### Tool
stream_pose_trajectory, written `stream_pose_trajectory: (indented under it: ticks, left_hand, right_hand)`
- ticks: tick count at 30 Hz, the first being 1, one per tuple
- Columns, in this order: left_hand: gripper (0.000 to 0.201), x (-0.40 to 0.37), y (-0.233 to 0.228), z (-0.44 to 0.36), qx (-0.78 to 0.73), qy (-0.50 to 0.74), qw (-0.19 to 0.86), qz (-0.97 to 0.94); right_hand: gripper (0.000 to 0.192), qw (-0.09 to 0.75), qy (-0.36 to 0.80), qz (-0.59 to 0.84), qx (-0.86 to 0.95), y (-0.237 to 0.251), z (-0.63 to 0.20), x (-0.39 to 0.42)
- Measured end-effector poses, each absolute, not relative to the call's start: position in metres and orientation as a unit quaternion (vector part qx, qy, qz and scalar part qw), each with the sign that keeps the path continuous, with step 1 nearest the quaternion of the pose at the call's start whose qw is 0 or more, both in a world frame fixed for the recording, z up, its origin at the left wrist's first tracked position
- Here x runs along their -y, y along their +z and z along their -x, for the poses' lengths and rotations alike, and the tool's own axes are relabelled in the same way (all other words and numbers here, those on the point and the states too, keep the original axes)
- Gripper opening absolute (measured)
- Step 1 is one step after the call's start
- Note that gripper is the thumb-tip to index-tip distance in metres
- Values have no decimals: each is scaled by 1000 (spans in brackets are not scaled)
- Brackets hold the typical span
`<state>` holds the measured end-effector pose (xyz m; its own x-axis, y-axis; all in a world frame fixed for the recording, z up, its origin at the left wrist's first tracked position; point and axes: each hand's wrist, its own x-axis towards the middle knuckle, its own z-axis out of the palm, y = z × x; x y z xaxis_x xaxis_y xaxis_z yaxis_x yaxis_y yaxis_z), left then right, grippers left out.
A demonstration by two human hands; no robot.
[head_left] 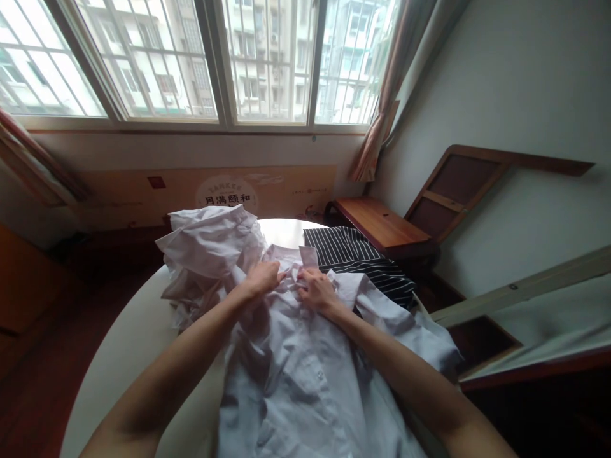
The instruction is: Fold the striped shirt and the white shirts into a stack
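On the desk, left hand and right hand pinch white shirt near collar; best keep edges level.

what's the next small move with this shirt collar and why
I'd probably smooth down the collar flap by the right hand: it juts out past the fingers, and with the left hand also at the neck of the white shirt, it looks within easy reach.

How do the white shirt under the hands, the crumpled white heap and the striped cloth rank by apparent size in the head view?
1. White shirt, clearly largest
2. White heap
3. Striped cloth, partly covered by the shirt
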<state>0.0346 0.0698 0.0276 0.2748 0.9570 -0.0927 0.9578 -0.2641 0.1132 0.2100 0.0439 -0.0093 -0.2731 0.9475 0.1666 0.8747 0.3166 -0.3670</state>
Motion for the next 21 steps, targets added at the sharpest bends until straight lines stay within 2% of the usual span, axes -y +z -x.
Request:
stream_pose_trajectory:
  ticks: [3,6,9,12,14,16,19,21]
  left_hand:
    - [45,-83,26,-44,-623,24,60,-780]
    - [55,-92,15,-53,-625,11,86,-776]
    - [41,-100,5,-50,-627,33,130,-767]
    - [28,-106,6,-39,-633,114,212,-736]
    - [27,-108,13,-31,-641,200,270,-690]
    - [28,-110,23,-26,-646,287,323,-629]
    - [29,-110,38,-24,-634,400,360,-555]
    - [31,-109,43,-27,-627,456,339,-532]
  right_hand:
    - [41,203,143,641,726,3,-211,-54]
    - [52,180,116,722,657,15,-206,-73]
    - [52,110,102,738,658,19,-204,-86]
    - [33,94,136,737,656,19,-214,-93]
    - [19,140,185,729,644,22,-226,-96]
    - [13,232,250,705,622,30,-238,-100]
    - [14,379,315,636,594,43,-243,-104]
    - [15,414,289,614,607,49,-236,-103]
